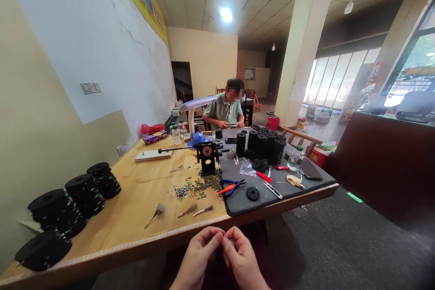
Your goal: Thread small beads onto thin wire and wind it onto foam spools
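My left hand point(200, 253) and my right hand point(242, 253) meet fingertip to fingertip just off the table's front edge. Both pinch with thumb against forefinger; whatever lies between the fingers is too small or hidden to make out. Closest to them on the wooden table point(129, 208) are bundles of thin wires point(204, 210), with another frayed bundle point(157, 214) to the left. Behind these lie small colourful beads point(182, 192) and a heap of dark and gold pieces point(210, 182). Blue and orange pliers point(233, 186) rest on the edge of a dark mat point(238, 206).
A black hand-crank winder point(207, 158) stands mid-table beside a blue-based lamp point(197, 138). Black spools stand at left point(84, 195) and at back right point(261, 145). Snips point(273, 189) and a foam disc point(253, 193) lie on the mat. Another person point(222, 111) sits across the table.
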A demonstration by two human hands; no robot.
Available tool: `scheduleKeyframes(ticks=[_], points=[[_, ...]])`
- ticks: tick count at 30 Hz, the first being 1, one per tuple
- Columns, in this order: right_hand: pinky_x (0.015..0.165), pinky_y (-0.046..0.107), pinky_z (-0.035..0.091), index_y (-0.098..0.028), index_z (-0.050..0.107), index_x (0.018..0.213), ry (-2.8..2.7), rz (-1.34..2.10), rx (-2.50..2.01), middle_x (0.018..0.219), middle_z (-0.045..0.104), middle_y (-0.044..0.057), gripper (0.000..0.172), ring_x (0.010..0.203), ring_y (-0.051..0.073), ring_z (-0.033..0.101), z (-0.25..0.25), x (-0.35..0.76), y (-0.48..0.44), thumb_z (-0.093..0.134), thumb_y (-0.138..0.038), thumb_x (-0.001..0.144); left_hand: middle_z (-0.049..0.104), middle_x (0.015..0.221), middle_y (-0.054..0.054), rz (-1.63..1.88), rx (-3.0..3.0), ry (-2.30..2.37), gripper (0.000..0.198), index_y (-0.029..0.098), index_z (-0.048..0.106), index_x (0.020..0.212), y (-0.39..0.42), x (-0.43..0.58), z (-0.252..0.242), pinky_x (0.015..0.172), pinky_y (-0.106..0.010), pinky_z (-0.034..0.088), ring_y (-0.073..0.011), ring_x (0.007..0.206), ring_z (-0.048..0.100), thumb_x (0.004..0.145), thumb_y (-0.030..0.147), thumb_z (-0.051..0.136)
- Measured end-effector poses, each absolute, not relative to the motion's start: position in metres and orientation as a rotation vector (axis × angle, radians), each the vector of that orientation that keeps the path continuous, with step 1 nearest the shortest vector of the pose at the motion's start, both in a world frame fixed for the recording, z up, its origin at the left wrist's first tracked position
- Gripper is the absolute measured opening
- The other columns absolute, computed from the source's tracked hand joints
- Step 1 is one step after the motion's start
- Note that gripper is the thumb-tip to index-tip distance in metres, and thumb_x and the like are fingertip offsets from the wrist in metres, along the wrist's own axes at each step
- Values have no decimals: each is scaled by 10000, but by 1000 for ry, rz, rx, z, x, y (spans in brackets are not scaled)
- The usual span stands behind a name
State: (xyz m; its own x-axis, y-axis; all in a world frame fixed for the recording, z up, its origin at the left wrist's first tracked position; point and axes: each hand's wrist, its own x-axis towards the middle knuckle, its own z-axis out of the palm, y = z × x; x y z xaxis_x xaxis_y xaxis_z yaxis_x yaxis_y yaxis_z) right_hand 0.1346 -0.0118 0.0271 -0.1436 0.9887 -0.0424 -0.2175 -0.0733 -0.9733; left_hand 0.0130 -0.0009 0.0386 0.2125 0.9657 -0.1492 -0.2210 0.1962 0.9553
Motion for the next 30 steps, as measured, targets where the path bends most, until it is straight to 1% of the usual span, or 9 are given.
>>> scheduleKeyframes(ticks=[3,6,9,12,15,17,20,25,30], points=[[417,129,206,-141,371,739,-1145,1422,-1032,491,351,-77,560,418,-2,291,23,136,-11,550,-670,699,566,666,-9,1093,951,902,322,127,638,704,2,18,35,551,-195,360,-89,585,435,649,425,744],[418,136,233,-142,378,740,-1184,1449,-1041,472,376,-69,572,399,11,318,16,137,-13,539,-689,687,587,718,-25,1086,994,876,309,132,637,698,4,16,34,628,-219,412,-125,672,497,652,418,744],[480,156,333,-122,451,754,-1288,1416,-1111,560,508,-7,517,475,52,445,15,149,-9,523,-634,731,627,821,-49,1081,1038,907,349,136,641,719,3,14,34,592,-220,408,-116,638,489,650,466,730],[681,171,404,-121,588,803,-1498,908,-1380,790,615,43,339,751,95,552,23,185,9,483,-442,834,644,802,-55,1052,1110,957,393,145,633,737,3,11,34,534,-214,381,-102,575,446,659,525,701],[853,208,384,-159,608,952,-1595,209,-1862,973,602,56,276,941,124,527,36,238,37,396,-325,892,611,678,-35,1037,1123,951,419,161,589,710,5,8,35,559,-226,402,-139,629,495,659,568,678],[935,257,341,-134,591,1015,-1576,107,-1985,1065,571,92,250,1057,173,474,41,270,57,419,-244,872,581,635,-14,1047,1094,959,422,167,568,716,7,6,35,574,-231,405,-138,624,502,662,571,676],[882,257,341,-106,597,954,-1625,92,-2109,1052,565,123,188,1039,198,473,43,301,85,503,-165,802,557,609,-1,1052,1095,978,438,160,553,717,8,2,35,559,-228,383,-119,579,477,661,577,674],[763,214,329,-71,579,896,-1731,138,-2170,961,575,143,180,892,144,528,49,318,114,445,-71,776,541,612,8,1040,1131,991,436,147,511,727,8,-1,35,529,-207,319,-87,549,419,707,562,643],[631,188,304,-100,527,899,-1673,227,-2141,780,593,74,178,706,113,525,60,306,89,402,-192,813,531,608,11,1008,1159,1023,414,144,495,744,4,-1,32,522,-208,282,-79,535,382,753,544,604]])
